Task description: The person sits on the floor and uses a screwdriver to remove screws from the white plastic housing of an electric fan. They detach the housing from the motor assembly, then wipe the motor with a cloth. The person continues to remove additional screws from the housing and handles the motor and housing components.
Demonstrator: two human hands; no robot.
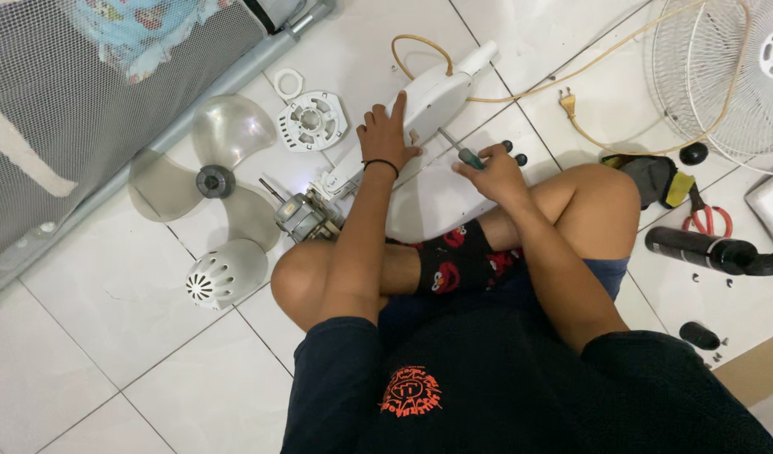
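My left hand [386,134] presses flat on a white plastic fan housing [437,92] that lies on the tiled floor in front of my crossed legs. My right hand [494,172] grips a screwdriver [459,151] with a green handle, its metal tip set against the housing next to my left hand. The bare fan motor [301,214] sticks out at the housing's lower left end. A tan power cord [521,88] runs from the housing to a plug [566,102].
A translucent fan blade [214,172], a white round grille piece [312,122], a white ring [288,82] and a white domed motor cover [223,273] lie left. A wire fan guard [723,71], red-handled pliers [707,217], a black cylinder [706,250] and small black knobs [514,151] lie right. A mesh playpen [84,109] borders the upper left.
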